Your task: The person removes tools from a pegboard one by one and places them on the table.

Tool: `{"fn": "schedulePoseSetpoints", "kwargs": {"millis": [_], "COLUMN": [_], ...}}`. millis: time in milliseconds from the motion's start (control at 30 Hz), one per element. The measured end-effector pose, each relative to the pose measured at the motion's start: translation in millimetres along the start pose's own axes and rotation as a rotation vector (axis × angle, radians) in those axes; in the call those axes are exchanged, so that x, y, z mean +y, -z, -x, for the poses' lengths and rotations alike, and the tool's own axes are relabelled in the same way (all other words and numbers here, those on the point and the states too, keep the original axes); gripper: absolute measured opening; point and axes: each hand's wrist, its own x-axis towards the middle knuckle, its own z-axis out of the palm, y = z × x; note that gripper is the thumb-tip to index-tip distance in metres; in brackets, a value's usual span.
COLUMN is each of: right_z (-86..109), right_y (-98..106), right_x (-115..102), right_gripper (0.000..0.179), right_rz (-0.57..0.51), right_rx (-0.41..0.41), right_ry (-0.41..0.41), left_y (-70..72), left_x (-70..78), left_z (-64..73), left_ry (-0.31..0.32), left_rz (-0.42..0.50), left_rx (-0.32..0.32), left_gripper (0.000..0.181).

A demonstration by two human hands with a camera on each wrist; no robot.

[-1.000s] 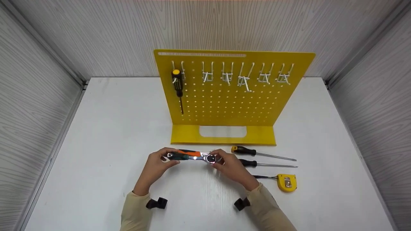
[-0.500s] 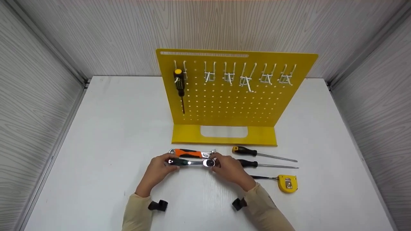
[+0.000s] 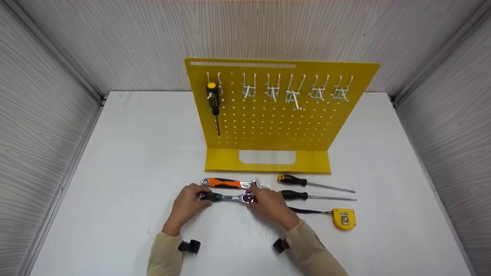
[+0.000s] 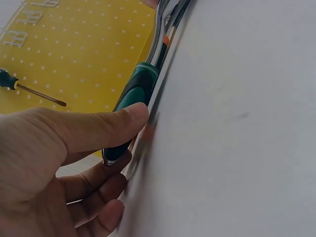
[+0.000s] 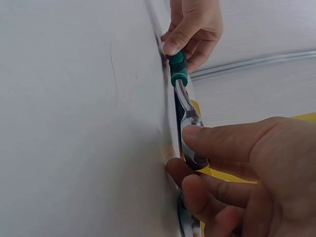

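Observation:
Between my two hands lies a ratchet wrench with a green-and-black handle and a chrome head, level and close to the table top. My left hand pinches the handle end between thumb and fingers, as the left wrist view also shows on the green grip. At the other end, my right hand pinches the round ratchet head with thumb and fingers. Just behind it, an adjustable wrench with an orange-and-black handle lies on the table, its jaw end partly covered by my right hand.
A yellow pegboard with several white hooks stands behind; a screwdriver hangs at its left. Two screwdrivers lie at right, one with its handle partly hidden by my hand. A yellow tape measure with a black strap lies in front of them.
Both hands have brought the ratchet wrench toward the front and away from the orange adjustable wrench, which it partly covered before. The adjustable wrench now shows almost whole.

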Motion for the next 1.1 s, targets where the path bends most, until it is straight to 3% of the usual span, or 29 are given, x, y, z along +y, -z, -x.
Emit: {"fn": "schedulePoseSetpoints", "kwargs": {"millis": [233,467,867,967,1100], "right_z": [-0.1,-1.7,-2.0,-0.3,3.1], "right_y": [-1,-2,-3,-1,5], "right_x": [-2,-3,-2,-2,-2], "right_gripper": [0.035,0.026,0.025,0.031,0.042], "right_rz": [0.027,0.054,-0.062,-0.101,-0.168], "right_rx": [0.003,0.003,-0.04,-0.061,-0.096], "right_ry": [0.002,0.039,-0.011,-0.024,-0.035], "left_y": [-0.8,0.4,-1.6,1.6,10.1], "left_x": [-0.1,-0.9,-5.1,-6.0,-7.1], "left_z": [1.4,-0.2,-2.0,-1.1,0.5], "left_ry": [0.004,-0.01,0.013,0.01,0.021], "left_rz": [-0.035,-0.023,0.007,0.047,0.175], "left_rx": [0.012,0.003,-0.009,-0.032,-0.086], "left_gripper": [0.026,0.024,0.027,0.031,0.037]}}
